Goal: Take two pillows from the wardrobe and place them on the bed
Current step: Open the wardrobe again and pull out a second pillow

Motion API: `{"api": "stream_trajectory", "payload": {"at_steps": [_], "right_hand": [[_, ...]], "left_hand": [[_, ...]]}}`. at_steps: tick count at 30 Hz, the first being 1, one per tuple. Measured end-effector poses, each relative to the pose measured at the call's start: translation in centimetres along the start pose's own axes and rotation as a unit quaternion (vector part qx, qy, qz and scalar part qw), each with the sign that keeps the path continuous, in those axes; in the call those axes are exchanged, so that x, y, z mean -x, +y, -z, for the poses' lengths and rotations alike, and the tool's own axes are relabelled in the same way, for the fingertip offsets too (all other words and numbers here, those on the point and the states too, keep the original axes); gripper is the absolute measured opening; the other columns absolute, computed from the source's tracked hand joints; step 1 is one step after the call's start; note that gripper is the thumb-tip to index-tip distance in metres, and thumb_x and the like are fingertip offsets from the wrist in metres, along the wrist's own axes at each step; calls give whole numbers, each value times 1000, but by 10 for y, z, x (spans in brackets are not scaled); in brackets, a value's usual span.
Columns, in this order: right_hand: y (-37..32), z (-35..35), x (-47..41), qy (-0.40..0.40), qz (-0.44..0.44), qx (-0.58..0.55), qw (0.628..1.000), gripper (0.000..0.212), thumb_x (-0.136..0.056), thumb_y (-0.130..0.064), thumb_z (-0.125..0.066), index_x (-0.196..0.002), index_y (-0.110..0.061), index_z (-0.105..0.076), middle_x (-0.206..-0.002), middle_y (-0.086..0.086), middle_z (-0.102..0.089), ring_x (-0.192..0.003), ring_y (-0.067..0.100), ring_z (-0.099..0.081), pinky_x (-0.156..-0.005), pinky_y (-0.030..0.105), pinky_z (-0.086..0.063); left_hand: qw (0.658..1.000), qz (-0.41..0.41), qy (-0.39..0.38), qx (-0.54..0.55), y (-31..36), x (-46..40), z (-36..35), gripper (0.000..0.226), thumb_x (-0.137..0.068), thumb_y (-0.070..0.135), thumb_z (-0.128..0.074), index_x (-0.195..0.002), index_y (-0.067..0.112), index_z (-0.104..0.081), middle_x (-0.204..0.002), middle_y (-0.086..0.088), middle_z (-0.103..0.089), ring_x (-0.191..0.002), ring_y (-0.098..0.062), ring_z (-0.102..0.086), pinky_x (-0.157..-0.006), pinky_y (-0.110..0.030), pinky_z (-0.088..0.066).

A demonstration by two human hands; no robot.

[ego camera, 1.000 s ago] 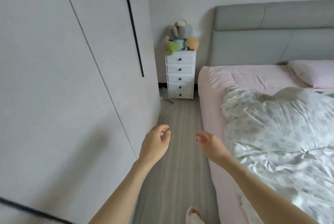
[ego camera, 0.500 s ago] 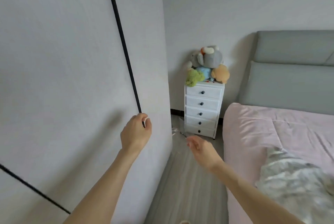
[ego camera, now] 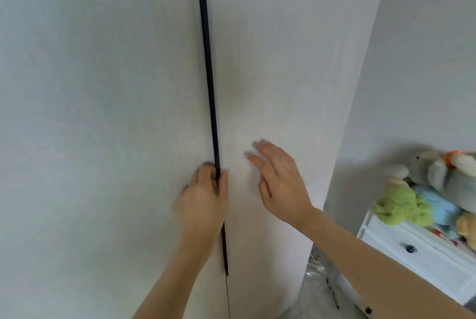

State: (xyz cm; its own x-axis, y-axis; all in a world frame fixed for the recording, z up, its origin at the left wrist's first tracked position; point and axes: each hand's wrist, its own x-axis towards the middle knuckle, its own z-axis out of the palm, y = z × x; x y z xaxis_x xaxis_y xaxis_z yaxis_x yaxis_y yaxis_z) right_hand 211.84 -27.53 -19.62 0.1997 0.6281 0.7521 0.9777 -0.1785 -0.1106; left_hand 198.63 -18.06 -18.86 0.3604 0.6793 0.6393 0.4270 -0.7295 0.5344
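The white wardrobe [ego camera: 103, 112] fills most of the view, its doors closed. A long black handle strip [ego camera: 208, 74] runs down the seam between two doors. My left hand [ego camera: 203, 200] is curled around that strip near its lower end, fingers hooked on the door edge. My right hand [ego camera: 280, 182] hovers flat and spread against the right door [ego camera: 278, 61], holding nothing. No pillow and no bed are in view.
A white chest of drawers [ego camera: 412, 249] stands at the lower right, beside the wardrobe's end panel, with several plush toys [ego camera: 432, 190] piled on top. A grey wall [ego camera: 425, 48] rises behind it. A strip of floor [ego camera: 316, 293] shows below.
I have turned left and closer to the wardrobe; the bed has left the view. My left hand has closed on the black handle strip and my right hand has risen to the right door.
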Motion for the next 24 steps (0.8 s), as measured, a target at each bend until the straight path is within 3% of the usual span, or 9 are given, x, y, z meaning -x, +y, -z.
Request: {"api": "stream_trajectory", "payload": {"at_steps": [3, 8, 14, 17, 22, 24], "right_hand": [[26, -18, -13, -6, 102, 12, 995, 53, -78, -3, -38, -130, -11, -44, -140, 16, -40, -134, 30, -30, -110, 55, -22], [51, -25, -14, -27, 168, -48, 984, 56, -72, -6, -39, -127, -15, -49, -146, 11, -36, -137, 26, -25, -111, 54, -17], [62, -6, -10, -62, 178, -159, 969, 50, -78, -6, -36, -126, -11, -49, -140, 12, -44, -133, 27, -30, -110, 50, -20], [56, 7, 2, -94, 200, -222, 950, 49, -81, -8, -30, -129, -9, -45, -138, 13, -46, -131, 26, -33, -107, 51, -28], [25, 30, 35, -142, 290, -345, 881, 51, -87, -16, -27, -139, -13, -29, -145, 5, -37, -133, 16, -34, -109, 33, -32], [2, 39, 50, -162, 327, -389, 845, 52, -89, -17, -27, -141, -15, -24, -147, -2, -28, -135, 9, -27, -110, 22, -27]], "left_hand": [[998, 10, 44, -38, 8, 3, -5, 14, -87, 26, -59, -81, 13, -58, -67, 1, -63, -49, -23, -56, -45, -28, -43], [983, 113, 100, -100, 31, 9, -16, 14, -86, 22, -55, -76, 13, -50, -80, 6, -48, -63, -16, -46, -47, -23, -30], [973, 172, 113, -106, 59, 26, -7, 13, -84, 19, -58, -78, 8, -55, -109, -2, -47, -96, -18, -49, -65, -29, -42], [971, 159, 140, -109, 74, 57, 7, 14, -83, 13, -60, -72, 8, -53, -107, 0, -46, -92, -19, -52, -70, -33, -48], [965, 147, 174, -130, 91, 127, 52, 9, -83, 11, -64, -76, 10, -58, -104, 10, -46, -87, 6, -51, -72, -22, -51], [960, 158, 184, -141, 98, 158, 77, 8, -84, 12, -63, -77, 13, -58, -105, 12, -49, -91, 4, -52, -73, -23, -51]]}}
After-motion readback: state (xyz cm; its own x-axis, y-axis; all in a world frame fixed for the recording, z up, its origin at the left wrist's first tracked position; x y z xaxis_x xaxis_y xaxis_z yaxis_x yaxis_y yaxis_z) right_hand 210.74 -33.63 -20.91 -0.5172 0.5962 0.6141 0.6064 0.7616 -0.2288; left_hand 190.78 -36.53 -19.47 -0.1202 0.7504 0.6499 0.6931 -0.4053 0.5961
